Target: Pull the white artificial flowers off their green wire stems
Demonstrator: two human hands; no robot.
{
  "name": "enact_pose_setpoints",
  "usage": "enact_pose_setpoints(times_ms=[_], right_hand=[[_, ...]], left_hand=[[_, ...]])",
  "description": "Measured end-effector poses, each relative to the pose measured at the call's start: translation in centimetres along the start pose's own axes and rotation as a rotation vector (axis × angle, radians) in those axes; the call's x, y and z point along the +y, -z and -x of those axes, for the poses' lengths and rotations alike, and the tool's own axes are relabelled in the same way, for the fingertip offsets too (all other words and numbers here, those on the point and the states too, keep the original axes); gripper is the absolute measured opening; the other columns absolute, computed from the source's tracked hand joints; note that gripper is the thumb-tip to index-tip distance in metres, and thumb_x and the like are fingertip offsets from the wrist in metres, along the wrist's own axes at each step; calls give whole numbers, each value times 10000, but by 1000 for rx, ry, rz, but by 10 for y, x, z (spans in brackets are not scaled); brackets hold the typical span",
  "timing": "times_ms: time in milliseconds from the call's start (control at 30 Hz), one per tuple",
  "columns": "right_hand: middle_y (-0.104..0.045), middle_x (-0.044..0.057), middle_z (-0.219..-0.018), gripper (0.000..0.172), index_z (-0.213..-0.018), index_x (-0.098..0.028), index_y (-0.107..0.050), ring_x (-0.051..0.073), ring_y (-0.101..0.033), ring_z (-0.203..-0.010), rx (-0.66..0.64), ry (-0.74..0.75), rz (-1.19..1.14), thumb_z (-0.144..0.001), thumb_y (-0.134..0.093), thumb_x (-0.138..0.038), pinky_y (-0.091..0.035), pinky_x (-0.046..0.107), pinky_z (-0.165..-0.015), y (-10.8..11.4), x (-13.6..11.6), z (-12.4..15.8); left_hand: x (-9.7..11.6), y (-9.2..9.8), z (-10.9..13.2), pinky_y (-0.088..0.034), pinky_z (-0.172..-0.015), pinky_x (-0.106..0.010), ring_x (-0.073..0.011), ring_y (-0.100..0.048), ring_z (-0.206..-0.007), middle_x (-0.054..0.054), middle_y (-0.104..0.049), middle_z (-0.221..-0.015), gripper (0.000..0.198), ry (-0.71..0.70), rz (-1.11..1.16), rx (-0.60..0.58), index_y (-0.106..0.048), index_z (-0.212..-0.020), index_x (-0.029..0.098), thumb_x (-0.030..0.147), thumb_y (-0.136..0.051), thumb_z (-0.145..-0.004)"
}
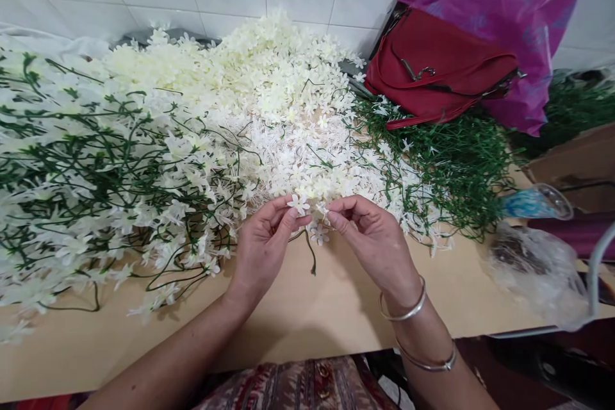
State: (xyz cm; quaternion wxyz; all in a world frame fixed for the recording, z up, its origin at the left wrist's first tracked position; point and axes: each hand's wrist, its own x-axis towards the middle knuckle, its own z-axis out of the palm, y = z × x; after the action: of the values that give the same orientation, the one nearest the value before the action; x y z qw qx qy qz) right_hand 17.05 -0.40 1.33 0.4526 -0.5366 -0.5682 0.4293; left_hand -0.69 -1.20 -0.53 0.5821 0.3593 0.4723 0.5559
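Observation:
My left hand (269,230) pinches a white artificial flower (298,205) between thumb and fingertips, just above the table. Close by on the right, my right hand (368,234) has its thumb and forefinger closed on a small white blossom (322,209). Below and between the hands hang another white flower (319,234) and a green stem (311,253). Whether these are joined to the held pieces I cannot tell. Behind my fingers lies a heap of loose white petals (307,160).
Finished-looking flower sprays with green stems (120,160) cover the left side. Green plastic stems (461,166) pile up at right, under a red handbag (442,70) and a purple bag (523,19). A plastic cup (538,202) and a clear bag (538,269) sit at the table's (288,327) right edge.

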Motion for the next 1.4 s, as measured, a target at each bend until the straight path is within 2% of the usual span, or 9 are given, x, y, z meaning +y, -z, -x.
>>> enact_pose_setpoints(times_ms=[300,500,667,867,1067,1133,1267,1367,1400], right_hand=[[-780,26,-869,83,-869,-229,-722,180,-708,-818,-27,-59,-142,-905,-765,-291,-555,335,-791,-18,-6,13],[-775,33,-872,100,-919,-225,-758,181,-671,-796,33,-74,-75,-866,-789,-305,-543,336,-768,-22,-4,12],[-705,8,-763,86,-818,-222,-700,164,-611,-709,95,-70,-38,-839,-770,-266,-508,315,-688,-29,-5,12],[-637,-18,-721,137,-801,-232,-620,150,-580,-661,112,-82,-59,-821,-753,-261,-493,293,-634,-31,-5,9],[-619,-22,-739,141,-795,-236,-587,148,-580,-683,113,-51,-18,-836,-720,-213,-499,301,-666,-32,-7,10],[-630,-21,-761,110,-863,-239,-600,155,-597,-706,139,-44,-16,-846,-704,-209,-513,313,-696,-33,-7,11],[-669,-12,-814,172,-1049,-246,-663,168,-623,-744,154,-13,18,-882,-697,-221,-532,330,-738,-33,-7,12],[-678,16,-873,45,-933,-254,-714,187,-624,-809,146,82,134,-911,-692,-222,-536,343,-762,-31,-8,13],[-678,24,-893,50,-900,-256,-714,197,-629,-839,138,112,158,-922,-685,-222,-541,352,-780,-29,-8,13]], left_hand=[[2,-4,4,-662,-921,-346,-181,-795,-864,-33,-820,-976,300,-1,2,-49,-723,-1084,180,387,-797,-879],[0,2,4,-654,-942,-342,-191,-796,-924,-52,-820,-1070,252,-4,-56,-68,-728,-1116,180,354,-741,-935],[1,5,9,-650,-932,-353,-224,-796,-992,-64,-823,-1114,267,-106,-344,-93,-730,-1227,205,323,-672,-994],[1,7,10,-642,-890,-367,-228,-797,-939,-60,-834,-1074,239,-364,-672,-100,-750,-1212,223,249,-648,-997],[0,9,8,-637,-850,-317,-217,-803,-943,-61,-834,-1083,234,-456,-759,-137,-731,-1216,216,214,-618,-1012],[1,9,8,-633,-865,-301,-204,-802,-946,-56,-829,-1104,224,-542,-803,-148,-720,-1209,214,189,-608,-1016],[0,9,10,-627,-911,-277,-180,-794,-1015,-56,-807,-1183,247,-652,-863,-180,-659,-1251,218,147,-566,-1033],[-2,8,13,-641,-904,-297,-186,-788,-1056,-72,-768,-1260,276,-645,-833,-174,-587,-1303,235,154,-543,-1042],[-3,7,14,-647,-882,-295,-190,-790,-1054,-76,-761,-1261,290,-623,-806,-168,-561,-1319,240,165,-552,-1040]])
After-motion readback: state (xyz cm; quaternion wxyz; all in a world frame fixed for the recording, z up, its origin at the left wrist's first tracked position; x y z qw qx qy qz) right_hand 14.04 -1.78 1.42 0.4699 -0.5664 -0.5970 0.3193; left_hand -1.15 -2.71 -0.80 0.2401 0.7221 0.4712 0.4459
